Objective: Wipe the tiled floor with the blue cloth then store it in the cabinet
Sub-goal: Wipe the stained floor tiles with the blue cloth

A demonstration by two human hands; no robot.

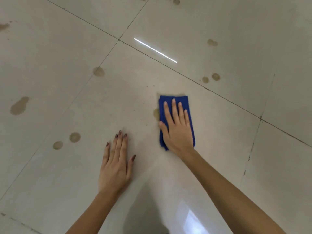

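A folded blue cloth (190,105) lies flat on the pale tiled floor (67,56), right of centre. My right hand (177,127) presses palm-down on it with the fingers spread and covers most of it. A brownish stain (156,114) peeks out at the cloth's left edge. My left hand (116,164) rests flat on the bare tile to the lower left, fingers together, holding nothing. No cabinet is in view.
Several brownish stains dot the tiles: a large one at the far left (18,106), a pair at lower left (74,137), one at centre left (98,71), others at the right (215,76) and top. Dark grout lines (185,76) cross the floor.
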